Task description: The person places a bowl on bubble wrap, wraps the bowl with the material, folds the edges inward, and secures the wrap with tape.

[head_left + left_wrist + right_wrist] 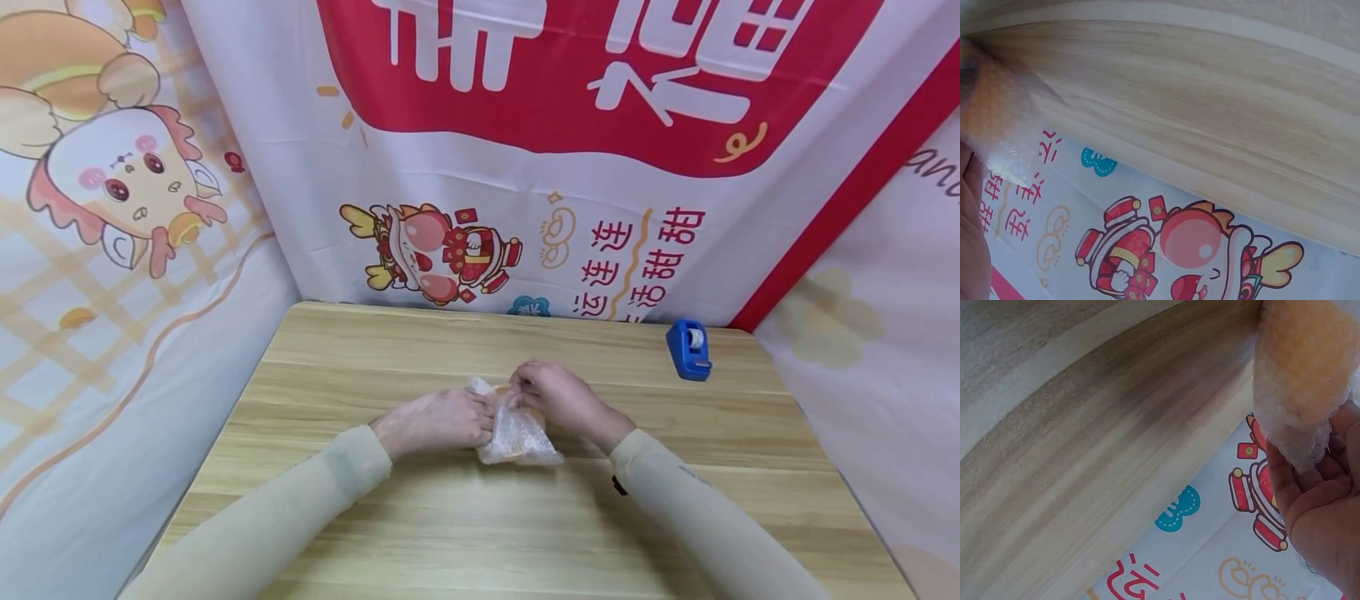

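Note:
Between the two hands is an orange object in clear bubble wrap [517, 433]; the wrapping blurs what kind of thing it is. My left hand [450, 419] grips the left side of the bundle with curled fingers. At its upper right, my right hand [558, 397] pinches the plastic. The right wrist view shows the bubble wrap [1304, 369] over the orange shape, its gathered end held among the right fingers [1282, 475]. In the left wrist view, only part of the left hand [972, 231] appears at the edge, beside the wrapped bundle [997, 112].
A blue tape dispenser [688, 350] with a roll of tape stands at the back right of the wooden table [360, 517]. Printed cloth [465, 175] hangs behind the table, with more cloth on both sides.

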The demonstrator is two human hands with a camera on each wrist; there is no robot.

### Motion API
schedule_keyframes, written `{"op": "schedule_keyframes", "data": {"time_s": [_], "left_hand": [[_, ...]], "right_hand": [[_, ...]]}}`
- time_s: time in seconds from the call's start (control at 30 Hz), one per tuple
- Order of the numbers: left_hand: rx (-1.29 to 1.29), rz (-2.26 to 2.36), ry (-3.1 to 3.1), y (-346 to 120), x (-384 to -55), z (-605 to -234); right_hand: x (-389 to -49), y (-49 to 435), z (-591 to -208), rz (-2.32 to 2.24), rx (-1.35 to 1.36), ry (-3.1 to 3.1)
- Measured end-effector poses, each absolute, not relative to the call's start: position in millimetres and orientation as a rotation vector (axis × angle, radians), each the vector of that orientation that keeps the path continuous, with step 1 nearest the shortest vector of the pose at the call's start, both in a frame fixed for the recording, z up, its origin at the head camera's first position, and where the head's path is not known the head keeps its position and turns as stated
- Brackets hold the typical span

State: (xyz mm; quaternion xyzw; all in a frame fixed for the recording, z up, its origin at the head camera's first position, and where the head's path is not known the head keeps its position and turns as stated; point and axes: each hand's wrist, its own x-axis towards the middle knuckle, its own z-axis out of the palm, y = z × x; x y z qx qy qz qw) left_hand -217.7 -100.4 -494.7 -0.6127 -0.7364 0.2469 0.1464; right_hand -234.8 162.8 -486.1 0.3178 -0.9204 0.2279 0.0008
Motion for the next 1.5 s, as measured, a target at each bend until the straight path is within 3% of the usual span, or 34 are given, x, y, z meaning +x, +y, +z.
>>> {"op": "schedule_keyframes", "data": {"time_s": [0.33, 0.57, 0.73, 0.93, 1.5], "left_hand": [[-1.759, 0.418, -2.318, -119, -223, -468], [-1.793, 0.148, -2.425, -114, -209, -462], [-1.799, 0.256, -2.468, -99, -188, -473], [-1.626, 0.455, -2.464, -92, -174, -482], [-1.494, 0.502, -2.493, -90, -179, -492]], "right_hand": [[-238, 171, -490, 0.749, 0.990, -2.923], [-237, 173, -488, 0.713, 0.971, -2.933], [-234, 171, -489, 0.719, 0.900, -2.956], [-230, 168, -491, 0.744, 0.759, -2.987], [-226, 172, -491, 0.959, 0.646, -3.015]]}}
